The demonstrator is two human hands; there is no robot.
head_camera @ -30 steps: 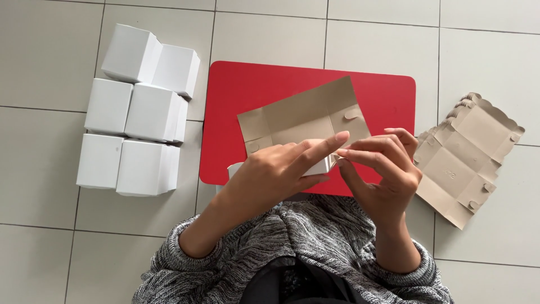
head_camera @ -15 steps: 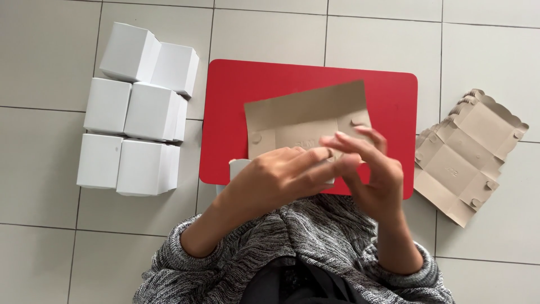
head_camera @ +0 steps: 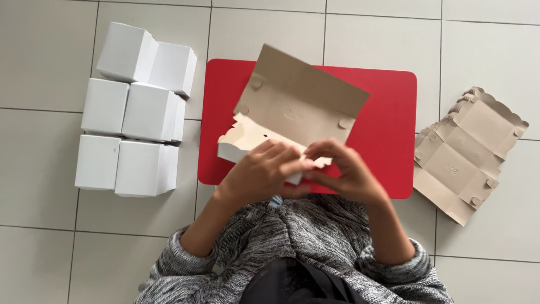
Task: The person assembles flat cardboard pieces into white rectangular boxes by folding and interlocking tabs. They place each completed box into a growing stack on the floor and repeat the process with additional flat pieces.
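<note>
Both hands work a flat cardboard box blank [head_camera: 292, 107] over the near edge of a red board [head_camera: 388, 129] lying on the tiled floor [head_camera: 45, 225]. The left hand [head_camera: 261, 174] is curled over the blank's near left part, fingers bent and pressing down on the folded white flaps, thumb tucked toward the middle. The right hand [head_camera: 343, 169] meets it at the middle, fingers closed in a pinch on a small flap at the blank's near edge. The blank's large brown panel stands tilted up and away toward the board's far edge, with round tabs at its corners. Off the board's left edge stand 6 folded white boxes [head_camera: 135, 112] in 3 rows of 2. Off its right edge lies a stack of flat brown blanks [head_camera: 467, 152] on the floor.
</note>
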